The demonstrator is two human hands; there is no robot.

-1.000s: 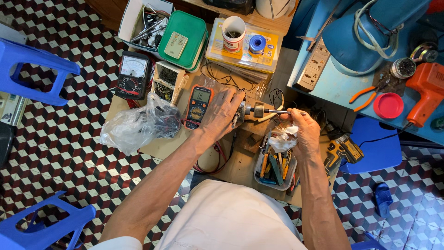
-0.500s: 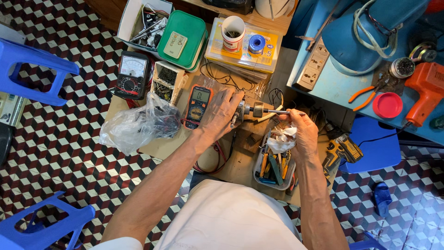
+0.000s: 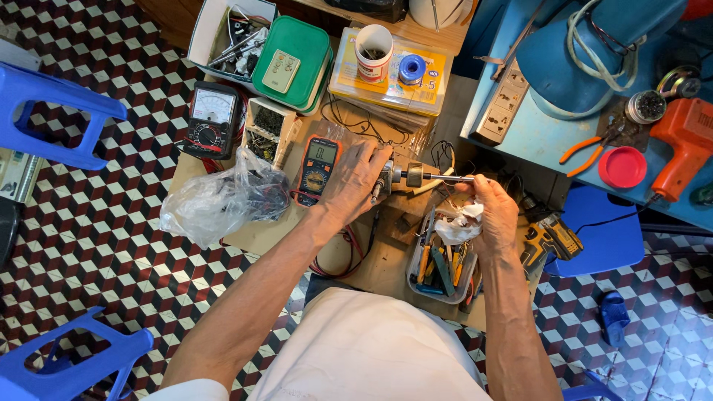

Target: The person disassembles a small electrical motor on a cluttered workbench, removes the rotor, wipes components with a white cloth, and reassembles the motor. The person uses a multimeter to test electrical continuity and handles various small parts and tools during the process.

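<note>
My left hand grips the body of a small metal motor part with a shaft, held level above a low wooden board. My right hand pinches the far end of the shaft and also holds a crumpled white rag. A digital multimeter with an orange rim lies just left of my left hand.
A clear tub of hand tools sits under my right hand. A crumpled plastic bag, an analogue meter, a green box, blue stools and a cordless drill surround the board. An orange heat gun lies at right.
My right hand has slid slightly along the shaft and tilted; my left hand keeps its hold in the same place.
</note>
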